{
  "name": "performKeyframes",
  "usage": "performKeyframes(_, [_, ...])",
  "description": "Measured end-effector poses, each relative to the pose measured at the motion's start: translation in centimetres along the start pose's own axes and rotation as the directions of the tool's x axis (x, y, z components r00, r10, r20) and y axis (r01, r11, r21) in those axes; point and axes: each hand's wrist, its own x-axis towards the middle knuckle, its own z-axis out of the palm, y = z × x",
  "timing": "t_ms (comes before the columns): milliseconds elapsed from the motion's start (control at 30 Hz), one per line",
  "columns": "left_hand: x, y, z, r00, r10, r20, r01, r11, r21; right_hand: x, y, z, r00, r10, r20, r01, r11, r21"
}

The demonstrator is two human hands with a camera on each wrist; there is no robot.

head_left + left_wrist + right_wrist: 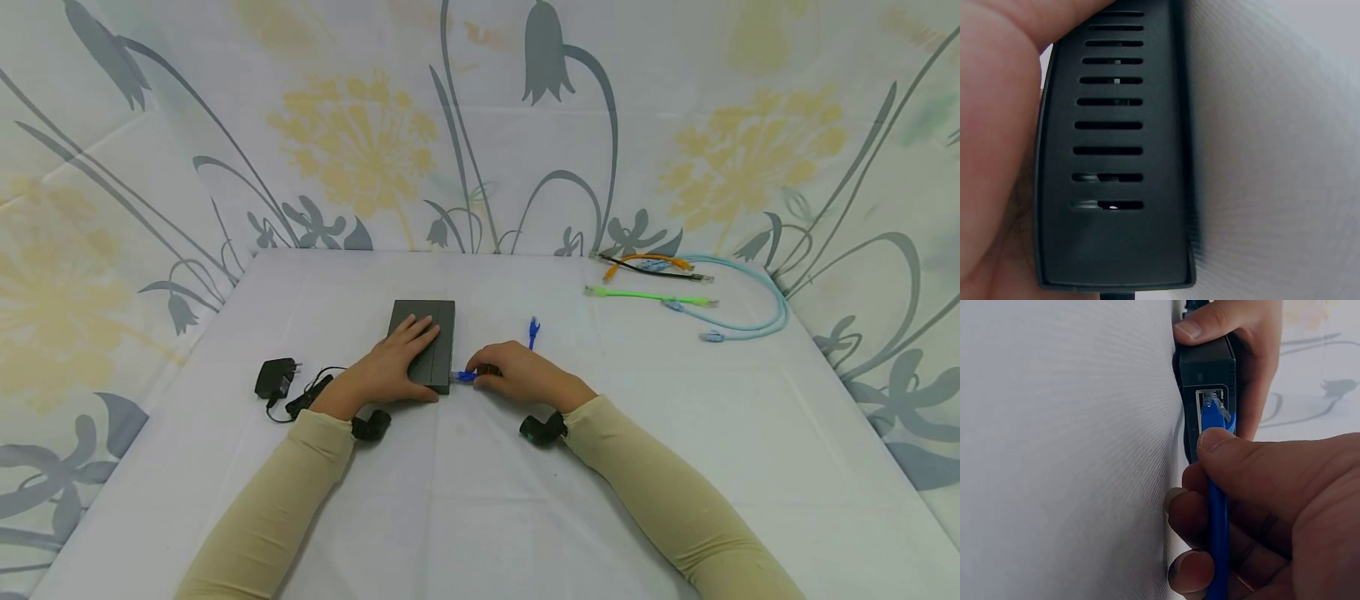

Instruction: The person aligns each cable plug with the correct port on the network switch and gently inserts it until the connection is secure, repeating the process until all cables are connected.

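A dark grey network box (442, 333) lies on the table under my left hand (390, 367). The left fingers are spread nearly straight over its top, and the thumb lies at its near end. Narrow slots (1110, 125) line one side of the box in the left wrist view. My right hand (517, 375) pinches a short blue Ethernet cable (1218, 531) behind its plug, between thumb and fingers. The cable's clear plug (1212, 400) is at the mouth of a port in the box's right side. Its other blue plug (534, 327) sticks out beyond my right hand.
A black power adapter (276, 379) with its cord lies left of my left wrist. At the back right are a light blue cable (772, 304), a green cable (637, 294), a black cable (660, 271) and an orange cable (651, 257). Flowered cloth (480, 125) hangs behind the table.
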Motion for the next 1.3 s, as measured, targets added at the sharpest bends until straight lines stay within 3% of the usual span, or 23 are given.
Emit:
performKeyframes(367, [-0.14, 0.37, -0.30, 1.000, -0.013, 0.009, 0.013, 1.000, -0.007, 0.08, 0.01, 0.24, 1.000, -0.016, -0.027, 0.016, 1.000, 0.005])
performKeyframes(1300, [0.19, -0.28, 0.19, 1.000, -0.012, 0.008, 0.012, 1.000, 0.000, 0.35, -0.09, 0.67, 0.999, -0.013, -0.037, 0.013, 1.000, 0.004])
